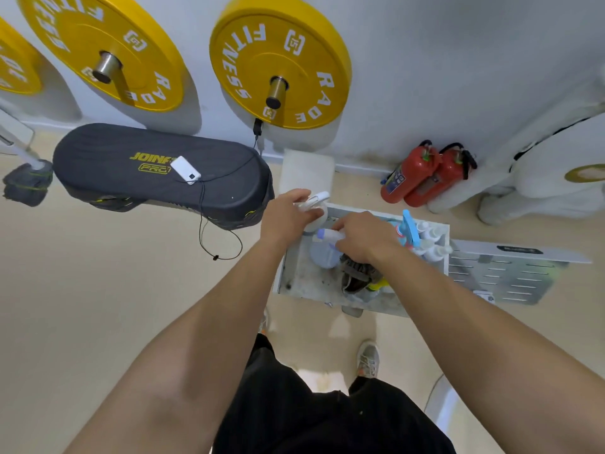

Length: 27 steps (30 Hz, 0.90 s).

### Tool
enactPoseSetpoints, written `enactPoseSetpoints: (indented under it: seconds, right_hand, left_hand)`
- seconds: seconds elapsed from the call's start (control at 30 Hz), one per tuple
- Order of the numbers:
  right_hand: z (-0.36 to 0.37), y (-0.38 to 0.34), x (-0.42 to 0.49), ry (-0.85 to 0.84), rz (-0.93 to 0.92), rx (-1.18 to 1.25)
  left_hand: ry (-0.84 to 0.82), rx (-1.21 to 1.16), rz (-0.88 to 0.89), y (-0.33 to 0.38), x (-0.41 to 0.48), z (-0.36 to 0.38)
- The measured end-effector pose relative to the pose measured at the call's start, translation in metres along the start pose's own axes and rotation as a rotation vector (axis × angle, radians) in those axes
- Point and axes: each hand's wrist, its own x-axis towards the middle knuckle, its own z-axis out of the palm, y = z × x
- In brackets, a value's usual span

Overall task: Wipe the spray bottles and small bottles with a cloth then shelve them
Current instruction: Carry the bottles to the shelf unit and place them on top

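Note:
My left hand (pixel 288 213) grips a white spray bottle (pixel 315 209) by its trigger head, at the far left corner of a white shelf tray (pixel 294 273). My right hand (pixel 363 237) is closed around the neck of a pale blue spray bottle (pixel 322 253) with a white and purple head, standing in the tray. A dark cloth (pixel 355 273) lies in the tray under my right wrist. A bottle with a bright blue trigger (pixel 409 229) and several small white bottles (pixel 432 244) stand along the tray's right side.
A black bench (pixel 157 172) with a white power bank and cable is on the left. Yellow weight plates (pixel 278 60) hang on the wall. Two red fire extinguishers (pixel 422 175) stand at the back right. A perforated metal panel (pixel 504 276) lies right of the tray.

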Motion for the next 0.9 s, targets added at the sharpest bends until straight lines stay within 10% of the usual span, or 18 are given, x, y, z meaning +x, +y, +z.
enactPoseSetpoints:
  seconds: [0.33, 0.57, 0.9]
  right_hand:
    - [0.013, -0.011, 0.005, -0.005, -0.213, -0.166]
    - [0.022, -0.007, 0.007, 0.051, -0.239, -0.129]
    - [0.029, -0.024, 0.002, 0.013, -0.226, -0.037]
  left_hand:
    - [0.017, -0.026, -0.135, -0.047, -0.030, -0.014]
    - [-0.325, -0.620, -0.667, -0.036, -0.055, 0.005]
    - [-0.208, -0.744, -0.746, -0.051, -0.069, 0.016]
